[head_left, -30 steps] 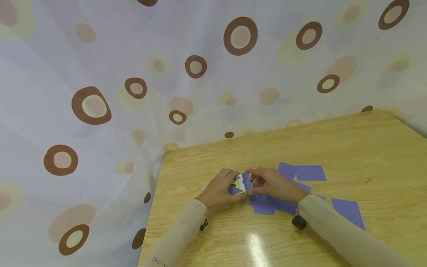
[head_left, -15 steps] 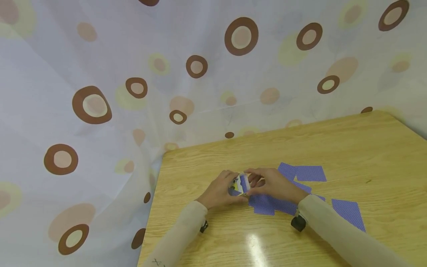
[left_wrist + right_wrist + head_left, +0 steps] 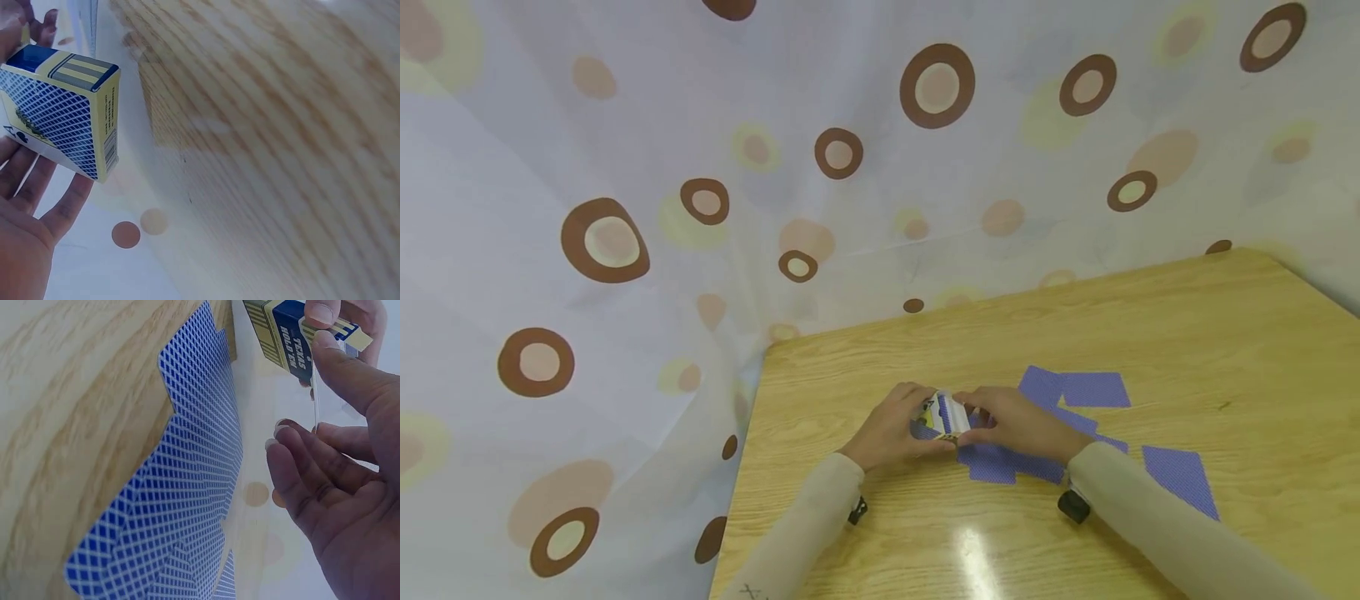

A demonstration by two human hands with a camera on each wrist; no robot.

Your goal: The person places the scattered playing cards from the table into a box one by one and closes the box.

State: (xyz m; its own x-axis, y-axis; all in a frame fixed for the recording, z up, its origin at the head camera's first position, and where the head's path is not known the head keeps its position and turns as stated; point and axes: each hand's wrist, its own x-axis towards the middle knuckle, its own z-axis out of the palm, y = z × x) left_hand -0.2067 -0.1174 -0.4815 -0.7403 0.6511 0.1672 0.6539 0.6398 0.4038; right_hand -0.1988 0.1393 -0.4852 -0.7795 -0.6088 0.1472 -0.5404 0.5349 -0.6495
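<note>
L grip (image 3: 891,429) was closed round card box (image 3: 932,414) over worktop (image 3: 887,533); R grip (image 3: 1018,425) pinched thin white piece (image 3: 316,394) at its end, card/flap unclear. Prob. part-way: box was in hand, blue-backed cards (image 3: 992,462) on worktop not yet gathered.

The left hand (image 3: 28,219) is cut off at the left wrist view's lower left; the cards (image 3: 187,469) run past the right wrist view's bottom; in the head view the card box (image 3: 936,416) bears unreadably small print.

Glossy wood-grain tabletop (image 3: 880,533); smooth printed cardboard box (image 3: 53,115)
</note>
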